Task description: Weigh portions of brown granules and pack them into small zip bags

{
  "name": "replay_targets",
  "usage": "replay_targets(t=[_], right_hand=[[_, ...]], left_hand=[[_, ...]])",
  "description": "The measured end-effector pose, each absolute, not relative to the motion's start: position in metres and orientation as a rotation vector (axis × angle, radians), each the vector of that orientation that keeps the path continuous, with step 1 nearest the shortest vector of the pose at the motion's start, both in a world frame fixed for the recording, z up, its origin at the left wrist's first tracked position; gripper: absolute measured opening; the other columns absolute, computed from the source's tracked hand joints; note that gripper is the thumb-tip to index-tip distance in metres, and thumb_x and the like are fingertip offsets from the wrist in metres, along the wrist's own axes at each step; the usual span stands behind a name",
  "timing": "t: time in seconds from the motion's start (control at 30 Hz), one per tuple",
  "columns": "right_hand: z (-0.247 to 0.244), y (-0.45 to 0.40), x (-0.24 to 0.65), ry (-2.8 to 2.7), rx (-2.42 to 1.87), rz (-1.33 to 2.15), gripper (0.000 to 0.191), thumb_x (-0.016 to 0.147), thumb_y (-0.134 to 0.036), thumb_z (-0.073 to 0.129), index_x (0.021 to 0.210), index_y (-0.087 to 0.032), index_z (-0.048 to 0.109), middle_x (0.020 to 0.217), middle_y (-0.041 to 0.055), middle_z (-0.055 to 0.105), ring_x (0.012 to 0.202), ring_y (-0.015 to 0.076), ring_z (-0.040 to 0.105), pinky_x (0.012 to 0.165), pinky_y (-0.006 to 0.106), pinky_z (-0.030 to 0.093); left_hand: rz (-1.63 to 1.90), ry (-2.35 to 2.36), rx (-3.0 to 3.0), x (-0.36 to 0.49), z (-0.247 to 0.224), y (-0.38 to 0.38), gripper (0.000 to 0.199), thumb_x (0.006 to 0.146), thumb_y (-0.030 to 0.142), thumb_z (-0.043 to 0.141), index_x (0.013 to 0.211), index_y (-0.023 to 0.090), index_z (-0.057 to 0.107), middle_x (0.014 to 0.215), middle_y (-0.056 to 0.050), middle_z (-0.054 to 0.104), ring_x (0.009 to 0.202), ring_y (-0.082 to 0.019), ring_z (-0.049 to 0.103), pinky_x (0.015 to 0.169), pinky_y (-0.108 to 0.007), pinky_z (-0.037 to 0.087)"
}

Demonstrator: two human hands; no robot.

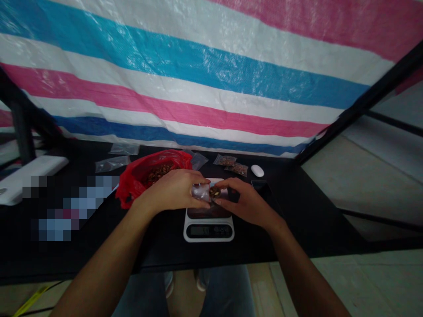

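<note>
L hand (172,190) has its grip closed on a small clear plastic bag (201,192), pinching it from the side. R hand (246,203) is curled in close at the bag's edge, next to a dark brown piece (214,192); view's dim, so can't tell if that grip is clenched on the piece or only touching it. Both hands are held just above a white digital scale (209,231), bag not resting on it. Bag looks light, soft, slippery: thin film, will crumple easily, best pinched at the neck w/ contents kept low. Piece looks small, hard, apt to roll. Left of the scale, a red plastic bag (139,185) sits open on the black surface (297,207), holding brown pcs (158,174). Further back: filled small bags (224,160), empty clear bags (124,149), white mouse (257,171), all on the surface.
</note>
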State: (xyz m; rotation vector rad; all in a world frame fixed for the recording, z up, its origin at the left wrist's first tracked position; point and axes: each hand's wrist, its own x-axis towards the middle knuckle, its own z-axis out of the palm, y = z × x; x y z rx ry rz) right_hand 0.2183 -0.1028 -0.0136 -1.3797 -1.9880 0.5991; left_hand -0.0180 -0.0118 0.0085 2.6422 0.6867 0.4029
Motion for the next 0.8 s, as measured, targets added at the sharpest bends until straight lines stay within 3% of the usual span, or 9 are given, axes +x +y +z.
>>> replay_targets(t=[0.23, 0.5, 0.8], right_hand=[[0.005, -0.098, 0.211, -2.057, -1.342, 0.605, 0.030, 0.090, -0.017, 0.074, 0.119, -0.024, 0.074, 0.111, 0.0059, 0.073, 0.100, 0.0195, 0.069, 0.088, 0.034, 0.055], [0.035, -0.080, 0.206, -2.189, -1.359, 0.526, 0.022, 0.085, -0.016, 0.078, 0.105, -0.022, 0.073, 0.107, 0.0041, 0.075, 0.094, 0.0190, 0.068, 0.085, 0.033, 0.053], [0.067, -0.058, 0.190, -2.330, -1.163, 0.370, 0.019, 0.097, -0.027, 0.071, 0.114, -0.024, 0.080, 0.104, 0.0061, 0.077, 0.097, 0.0221, 0.069, 0.087, 0.036, 0.053]], left_hand=[[0.503, 0.639, 2.589, -0.018, 0.007, -0.011, 0.038, 0.082, 0.052, 0.080, 0.108, 0.025, 0.080, 0.096, -0.004, 0.077, 0.081, -0.023, 0.072, 0.069, -0.030, 0.046], [0.587, 0.649, 2.523, -0.017, 0.008, -0.008, 0.033, 0.085, 0.050, 0.078, 0.104, 0.023, 0.079, 0.098, -0.004, 0.078, 0.088, -0.024, 0.072, 0.077, -0.031, 0.049], [0.896, 0.709, 2.346, -0.018, 0.000, -0.001, 0.048, 0.082, 0.045, 0.081, 0.121, 0.019, 0.072, 0.113, -0.006, 0.078, 0.100, -0.026, 0.072, 0.088, -0.034, 0.052]])
